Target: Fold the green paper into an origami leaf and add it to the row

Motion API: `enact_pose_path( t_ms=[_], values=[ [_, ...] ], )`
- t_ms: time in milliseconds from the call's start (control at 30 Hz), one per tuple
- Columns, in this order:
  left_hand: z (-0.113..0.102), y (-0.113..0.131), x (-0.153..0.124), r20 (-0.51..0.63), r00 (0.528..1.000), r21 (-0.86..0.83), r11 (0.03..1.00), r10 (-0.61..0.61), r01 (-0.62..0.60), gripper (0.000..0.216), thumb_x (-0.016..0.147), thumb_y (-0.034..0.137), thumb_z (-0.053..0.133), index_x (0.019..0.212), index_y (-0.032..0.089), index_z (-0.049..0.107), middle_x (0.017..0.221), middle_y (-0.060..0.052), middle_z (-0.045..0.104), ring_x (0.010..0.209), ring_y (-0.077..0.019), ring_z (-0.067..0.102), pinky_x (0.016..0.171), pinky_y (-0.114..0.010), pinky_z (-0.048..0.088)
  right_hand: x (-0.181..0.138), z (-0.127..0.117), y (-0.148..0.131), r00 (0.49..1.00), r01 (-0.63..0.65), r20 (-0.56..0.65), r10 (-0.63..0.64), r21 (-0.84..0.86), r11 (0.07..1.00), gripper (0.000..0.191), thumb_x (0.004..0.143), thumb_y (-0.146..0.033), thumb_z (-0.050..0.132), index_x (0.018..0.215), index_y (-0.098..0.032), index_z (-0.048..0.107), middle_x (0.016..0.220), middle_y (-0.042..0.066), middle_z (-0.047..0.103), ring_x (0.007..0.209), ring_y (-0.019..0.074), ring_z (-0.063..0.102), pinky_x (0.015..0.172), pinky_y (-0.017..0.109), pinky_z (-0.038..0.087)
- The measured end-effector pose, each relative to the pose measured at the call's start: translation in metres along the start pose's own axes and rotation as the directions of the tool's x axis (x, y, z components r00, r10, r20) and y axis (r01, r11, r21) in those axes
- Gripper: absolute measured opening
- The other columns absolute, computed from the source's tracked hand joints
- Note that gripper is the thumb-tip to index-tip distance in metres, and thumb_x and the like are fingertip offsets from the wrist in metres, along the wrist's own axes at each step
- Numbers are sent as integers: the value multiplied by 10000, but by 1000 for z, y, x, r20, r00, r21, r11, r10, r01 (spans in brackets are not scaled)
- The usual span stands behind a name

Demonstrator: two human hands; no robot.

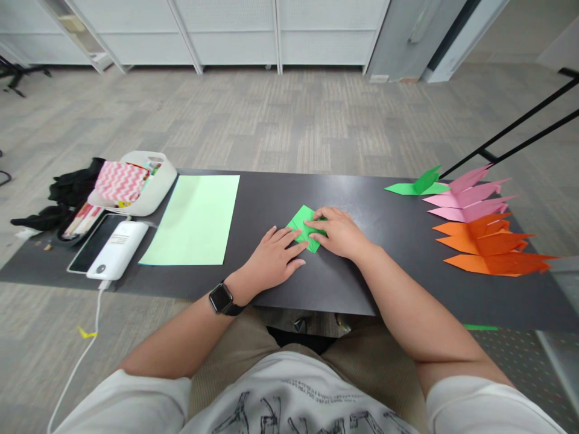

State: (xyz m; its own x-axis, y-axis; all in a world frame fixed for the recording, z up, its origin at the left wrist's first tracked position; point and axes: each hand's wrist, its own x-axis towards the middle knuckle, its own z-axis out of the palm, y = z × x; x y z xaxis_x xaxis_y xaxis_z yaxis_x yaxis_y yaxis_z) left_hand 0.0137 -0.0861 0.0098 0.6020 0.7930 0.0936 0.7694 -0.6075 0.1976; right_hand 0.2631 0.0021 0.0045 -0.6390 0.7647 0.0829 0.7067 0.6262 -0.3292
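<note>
A small folded piece of green paper (302, 220) lies near the middle of the dark table (362, 289). My left hand (271, 260), with a black watch on the wrist, rests flat with fingers stretched out, its fingertips touching the paper's near left edge. My right hand (339, 232) lies over the paper's right part, fingers pressed down on it. Part of the paper is hidden under both hands.
A light green sheet (192, 218) lies left of the hands. Further left are a white power bank (118, 250), a phone (93, 242) and an open case (136, 181) with patterned paper. Folded green (418, 184), pink (468, 196) and orange (491, 244) paper shapes sit at the right.
</note>
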Motion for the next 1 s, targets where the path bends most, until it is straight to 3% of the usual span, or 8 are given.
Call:
enact_pose_path(
  t_ms=[200,333,467,733,1000],
  values=[
    [-1,1,-6,60,997,18,999,41,-43,675,1009,659,663,1606,356,579,1716,-155,464,1626,-419,368,1319,-722,243,1,-1,-1,1000,-2,9,2,9,1000,362,1031,-361,683,1380,-331,774,1333,99,677,1242,323,595,1005,489,468],
    [0,-2,-8,71,996,1,999,52,-52,711,1001,713,638,1620,371,557,1743,-144,430,1647,-411,340,1329,-713,214,0,-5,-3,1000,-2,22,2,2,1000,390,1019,-393,705,1394,-308,769,1346,110,670,1239,331,602,1017,498,472],
    [0,-3,-8,75,997,-7,1000,23,-23,748,1039,708,573,1646,273,519,1727,-145,468,1641,-373,361,1350,-679,198,-2,-5,-3,1000,4,30,-3,-5,1000,430,1011,-395,715,1428,-292,746,1378,114,657,1263,334,590,1029,498,468],
    [1,-3,-4,15,1000,11,1000,-15,15,666,1089,632,523,1633,247,526,1665,-119,558,1584,-343,443,1365,-661,165,-3,-3,-1,999,8,36,-8,-5,1000,515,963,-484,764,1444,-303,733,1395,117,639,1274,344,576,1053,515,462],
    [-2,2,4,-68,996,63,996,-61,65,459,1090,550,556,1468,335,704,1568,-77,644,1496,-369,511,1342,-706,201,-2,2,1,1000,18,19,-18,-11,1000,571,911,-522,826,1441,-330,736,1393,121,636,1283,355,568,1076,535,466]
  ],
)
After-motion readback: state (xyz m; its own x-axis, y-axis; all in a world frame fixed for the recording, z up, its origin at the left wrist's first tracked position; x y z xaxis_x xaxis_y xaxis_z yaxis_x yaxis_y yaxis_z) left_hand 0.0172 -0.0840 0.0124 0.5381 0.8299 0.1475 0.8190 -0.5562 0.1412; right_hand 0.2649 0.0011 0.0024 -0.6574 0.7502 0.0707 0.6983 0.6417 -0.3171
